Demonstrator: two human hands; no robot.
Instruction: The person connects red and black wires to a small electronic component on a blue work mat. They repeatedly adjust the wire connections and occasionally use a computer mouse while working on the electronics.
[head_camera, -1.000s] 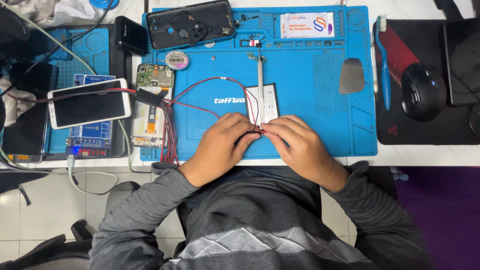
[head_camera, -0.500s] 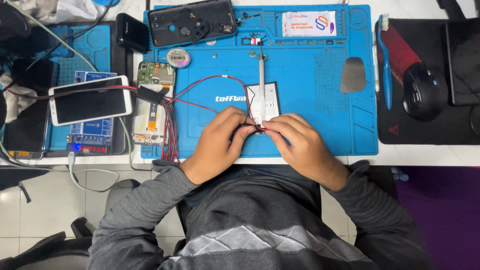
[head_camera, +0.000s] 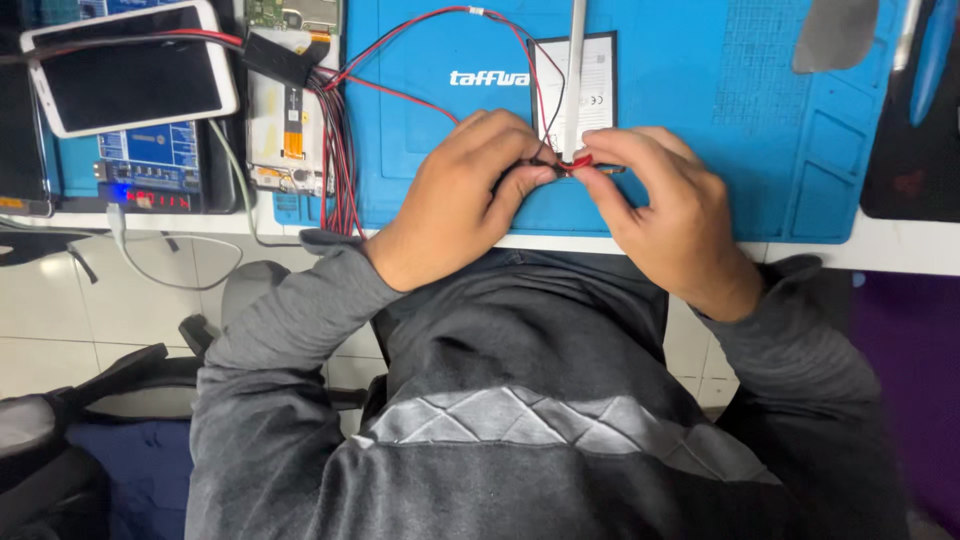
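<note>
Both hands (head_camera: 565, 190) pinch, seemingly, wire clips (head_camera: 577, 163).

Wire tips hidden under fingertips (head_camera: 545, 172) at battery (head_camera: 600, 85); white phone (head_camera: 130, 65) left of battery cropped by top edge.

- Both hands, left hand (head_camera: 455, 195) and right hand (head_camera: 665, 205), meet on the mat (head_camera: 700, 150), over a battery (head_camera: 600, 85).
- Phone (head_camera: 130, 70) lies far left, off the mat.
</note>
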